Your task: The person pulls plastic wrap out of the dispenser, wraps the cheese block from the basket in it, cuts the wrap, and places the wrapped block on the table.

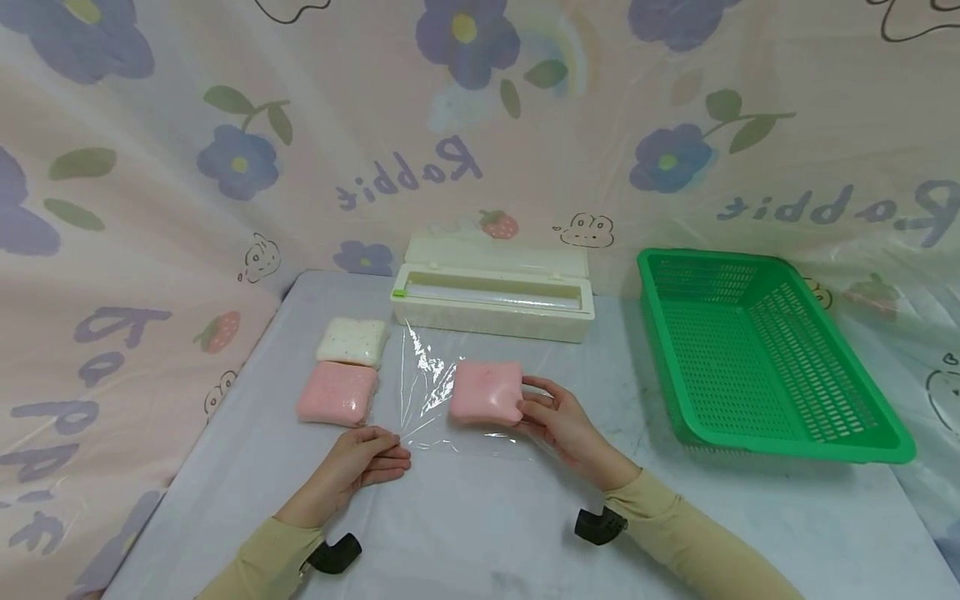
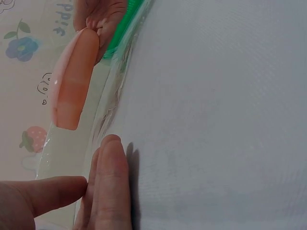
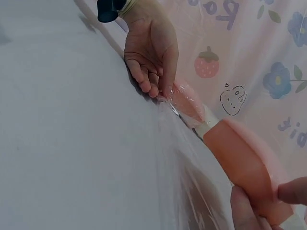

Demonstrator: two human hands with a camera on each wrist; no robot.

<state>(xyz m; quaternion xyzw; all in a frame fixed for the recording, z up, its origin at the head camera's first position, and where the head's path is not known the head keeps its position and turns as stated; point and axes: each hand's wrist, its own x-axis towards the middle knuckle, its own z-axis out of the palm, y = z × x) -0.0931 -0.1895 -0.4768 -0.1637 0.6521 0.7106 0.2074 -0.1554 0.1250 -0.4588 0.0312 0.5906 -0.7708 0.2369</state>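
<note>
My left hand pinches the near-left corner of a sheet of clear cling film between thumb and fingertips. Creases fan out from that grip toward the dispenser box. In my right hand is a pink pillow-shaped block, gripped by its right edge over the film. The right wrist view shows the block tilted, its flat underside turned toward the camera. Left of the film lie a second pink block, glossy with film around it, and a speckled white block behind it.
A cream cling film dispenser stands at the back with its lid up and a roll inside. On the right sits a green perforated basket. A patterned curtain hangs behind the white-covered table.
</note>
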